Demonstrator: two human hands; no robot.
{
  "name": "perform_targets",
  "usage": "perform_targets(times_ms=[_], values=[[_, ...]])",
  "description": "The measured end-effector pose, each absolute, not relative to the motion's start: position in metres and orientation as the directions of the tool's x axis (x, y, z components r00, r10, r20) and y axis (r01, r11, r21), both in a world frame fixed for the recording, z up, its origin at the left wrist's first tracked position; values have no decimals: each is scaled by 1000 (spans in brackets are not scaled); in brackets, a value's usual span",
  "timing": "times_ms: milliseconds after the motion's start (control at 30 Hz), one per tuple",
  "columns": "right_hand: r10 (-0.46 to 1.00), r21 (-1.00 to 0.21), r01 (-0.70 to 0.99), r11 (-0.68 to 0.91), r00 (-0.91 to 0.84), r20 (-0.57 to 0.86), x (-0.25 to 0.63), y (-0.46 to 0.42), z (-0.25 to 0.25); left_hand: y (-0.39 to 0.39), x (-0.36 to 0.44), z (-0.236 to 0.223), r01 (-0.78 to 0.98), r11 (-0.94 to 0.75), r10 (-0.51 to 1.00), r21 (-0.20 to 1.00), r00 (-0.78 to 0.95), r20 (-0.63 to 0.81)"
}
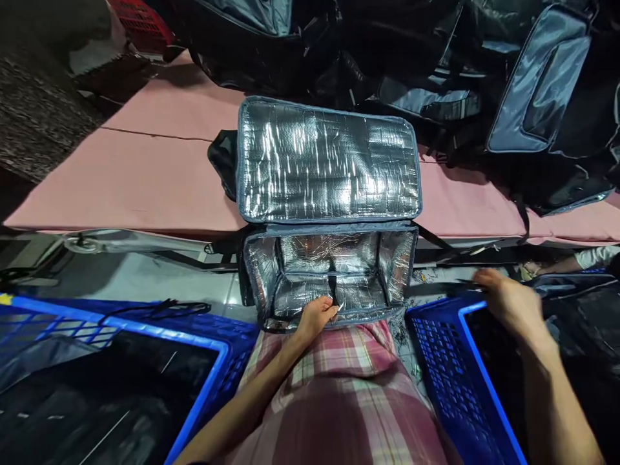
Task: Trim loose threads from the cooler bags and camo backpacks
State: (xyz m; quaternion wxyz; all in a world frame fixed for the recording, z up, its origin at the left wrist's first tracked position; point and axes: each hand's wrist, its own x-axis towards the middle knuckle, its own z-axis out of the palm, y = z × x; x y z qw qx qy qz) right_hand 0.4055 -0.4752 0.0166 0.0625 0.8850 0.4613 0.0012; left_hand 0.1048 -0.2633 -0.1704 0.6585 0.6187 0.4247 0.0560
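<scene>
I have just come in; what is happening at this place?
A person's left hand holds the front of an open, foil-lined insulated bag, beside its black inner strip. The lid lies folded back over the pink table. The right hand, blurred, is by a blue crate; whether it holds anything is unclear.

Right hand (516, 307) is blurring, right of silver-lined bag (329, 210); whether it is holding anything, cannot tell. Left hand (317, 318) is hiding part of bag's front rim. Left of bag, blue crate (194, 340) is running off picture's edge. Behind bag, black bags (392, 39) are running past top edge. Far right of bag, another person's sleeve (598, 257) is running off edge.
</scene>
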Motion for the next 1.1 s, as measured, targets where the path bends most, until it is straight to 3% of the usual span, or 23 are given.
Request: perform_targets(times_ms=[67, 133, 200, 267, 367, 467, 533, 667, 867, 1000, 1100], values=[[651, 118, 641, -759, 750, 113, 417, -504, 21, -262, 107, -171, 473, 184, 597, 861, 642, -481], [549, -151, 566, -811, 824, 138, 406, -510, 5, -262, 109, -167, 501, 136, 594, 855, 649, -475], [571, -557, 460, -691, 820, -32, 377, -493, -29, -263, 105, -157, 536, 41, 614, 843, 652, -444], [590, -757, 244, -607, 776, -223, 345, -467, -69, -264, 87, -143, 554, -81, 678, 828, 640, -361], [558, -808, 147, -571, 791, -250, 312, -439, -112, -266, 40, -127, 589, -122, 846, 799, 483, -227], [517, -853, 75, -516, 822, -241, 303, -432, -126, -265, -1, -130, 670, 96, 968, 736, 110, -227], [489, -880, 22, -475, 837, -244, 303, -433, -124, -262, -10, -138, 649, 219, 951, 729, 23, -307], [463, -921, -41, -388, 855, -234, 311, -424, -104, -248, 1, -134, 474, 294, 931, 830, 53, -360], [470, -989, -77, -123, 873, -127, 351, -349, -29, -159, 24, -52, 85, 347, 888, 934, 291, -356], [541, -998, -58, -23, 839, -61, 355, -292, 11, -82, 38, -14, 107, 238, 918, 965, 299, -259], [558, -996, -82, -40, 825, -90, 351, -271, 11, -47, 46, -5, 165, 211, 920, 964, 300, -252]])
